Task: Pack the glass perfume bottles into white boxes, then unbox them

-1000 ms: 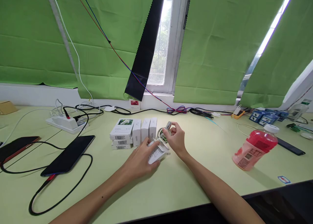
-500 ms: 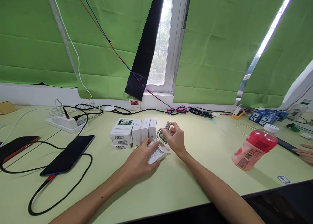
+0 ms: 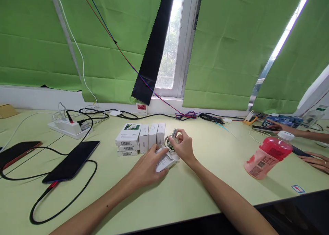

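My left hand (image 3: 147, 163) is closed around a small white box (image 3: 164, 162), which lies tilted on the table with its open end toward my right hand. Between the thumb and fingers of my right hand (image 3: 183, 146) is a round glass perfume bottle (image 3: 170, 144) with a silver cap (image 3: 175, 132). The bottle's lower part is at the box's open end; how far inside it sits is hidden. Just left of the hands stand several upright white boxes (image 3: 152, 135), beside a stack of flat white boxes (image 3: 128, 135) with a flower picture on top.
A pink drink bottle (image 3: 267, 156) stands on the right. Another person's hands (image 3: 279, 126) are at the far right, one at a phone (image 3: 264, 128). Two phones with cables, one a dark phone (image 3: 72, 163), lie left, near a power strip (image 3: 68, 127).
The perfume bottle and my right hand have shifted slightly down and left toward the box. At the far right, another person's hand with a phone has come into view.
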`<state>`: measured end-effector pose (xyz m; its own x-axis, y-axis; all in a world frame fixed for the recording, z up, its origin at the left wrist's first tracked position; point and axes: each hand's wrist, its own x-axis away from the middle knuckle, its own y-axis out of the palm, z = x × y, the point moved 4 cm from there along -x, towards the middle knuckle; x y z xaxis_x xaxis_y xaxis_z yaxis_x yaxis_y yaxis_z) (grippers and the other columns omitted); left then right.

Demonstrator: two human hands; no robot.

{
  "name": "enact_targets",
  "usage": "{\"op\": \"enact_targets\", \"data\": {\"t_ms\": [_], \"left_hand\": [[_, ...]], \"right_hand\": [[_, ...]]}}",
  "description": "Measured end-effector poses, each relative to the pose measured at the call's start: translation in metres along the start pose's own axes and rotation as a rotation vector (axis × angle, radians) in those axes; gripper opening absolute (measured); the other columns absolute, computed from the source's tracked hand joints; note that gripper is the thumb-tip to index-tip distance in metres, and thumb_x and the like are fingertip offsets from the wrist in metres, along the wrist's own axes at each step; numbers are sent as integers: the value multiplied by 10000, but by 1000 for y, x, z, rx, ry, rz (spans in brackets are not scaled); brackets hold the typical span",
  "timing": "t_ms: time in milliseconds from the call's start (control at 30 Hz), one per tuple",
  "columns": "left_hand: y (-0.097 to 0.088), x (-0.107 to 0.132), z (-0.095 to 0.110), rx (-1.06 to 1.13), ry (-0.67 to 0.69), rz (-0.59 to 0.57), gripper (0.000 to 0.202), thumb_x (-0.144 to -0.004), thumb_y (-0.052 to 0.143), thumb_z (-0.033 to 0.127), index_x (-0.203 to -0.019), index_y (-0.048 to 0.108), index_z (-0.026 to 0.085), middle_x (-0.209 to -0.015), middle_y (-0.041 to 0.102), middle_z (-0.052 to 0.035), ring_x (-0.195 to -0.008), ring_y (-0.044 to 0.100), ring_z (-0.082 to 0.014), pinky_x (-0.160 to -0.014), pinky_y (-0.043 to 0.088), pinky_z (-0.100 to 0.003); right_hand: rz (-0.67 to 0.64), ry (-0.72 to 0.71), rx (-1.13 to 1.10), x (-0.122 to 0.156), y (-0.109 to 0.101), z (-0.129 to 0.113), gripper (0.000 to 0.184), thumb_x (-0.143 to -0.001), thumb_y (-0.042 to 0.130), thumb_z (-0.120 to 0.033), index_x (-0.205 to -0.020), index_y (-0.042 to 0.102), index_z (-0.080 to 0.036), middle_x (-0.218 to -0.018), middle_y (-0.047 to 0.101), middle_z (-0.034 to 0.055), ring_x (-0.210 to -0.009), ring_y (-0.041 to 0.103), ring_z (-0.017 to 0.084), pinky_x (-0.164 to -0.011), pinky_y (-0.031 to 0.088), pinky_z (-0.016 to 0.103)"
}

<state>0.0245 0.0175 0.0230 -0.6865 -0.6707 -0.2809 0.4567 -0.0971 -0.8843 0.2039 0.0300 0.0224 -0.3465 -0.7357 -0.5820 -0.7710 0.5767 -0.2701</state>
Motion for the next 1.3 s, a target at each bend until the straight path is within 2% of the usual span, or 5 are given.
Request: {"op": "enact_targets", "data": {"t_ms": [333, 667, 900, 1133, 1300], "left_hand": [[-1, 0, 0, 37, 11, 36, 566, -833, 677, 398, -1376, 537, 319, -1171, 546, -89, -867, 623, -235, -715, 515, -331], [0, 0, -2, 70, -6, 60, 562, -846, 661, 408, -1374, 503, 301, -1185, 533, -95, -824, 616, -218, -715, 526, -344], [2, 0, -5, 85, -18, 74, 599, -833, 679, 393, -1393, 487, 302, -1199, 528, -98, -826, 608, -216, -725, 533, -353], [3, -1, -6, 87, -28, 82, 576, -855, 664, 390, -1393, 481, 301, -1210, 509, -97, -879, 618, -229, -742, 534, -358], [3, -2, -7, 88, -57, 82, 561, -870, 646, 402, -1392, 472, 290, -1217, 496, -103, -923, 618, -246, -748, 535, -368]], "right_hand": [[32, 113, -84, -3, -1, 8, 345, -791, 691, -475, -956, 605, -184, -497, 406, -107, -462, 370, 109, -478, 302, 232], [-15, 400, -384, -1, 8, 26, 462, -721, 760, -516, -973, 532, -203, -689, 722, 33, -601, 668, 207, -494, 457, 254], [-29, 456, -445, 0, 9, 23, 445, -699, 761, -465, -954, 499, -211, -701, 723, 29, -543, 628, 180, -430, 388, 225], [-83, 512, -454, -1, 12, 25, 491, -676, 744, -425, -1037, 478, -224, -656, 672, -28, -509, 608, 176, -396, 405, 226], [-148, 510, -423, 0, 13, 21, 434, -689, 720, -417, -1005, 485, -234, -578, 622, -60, -410, 521, 141, -324, 319, 195]]}}
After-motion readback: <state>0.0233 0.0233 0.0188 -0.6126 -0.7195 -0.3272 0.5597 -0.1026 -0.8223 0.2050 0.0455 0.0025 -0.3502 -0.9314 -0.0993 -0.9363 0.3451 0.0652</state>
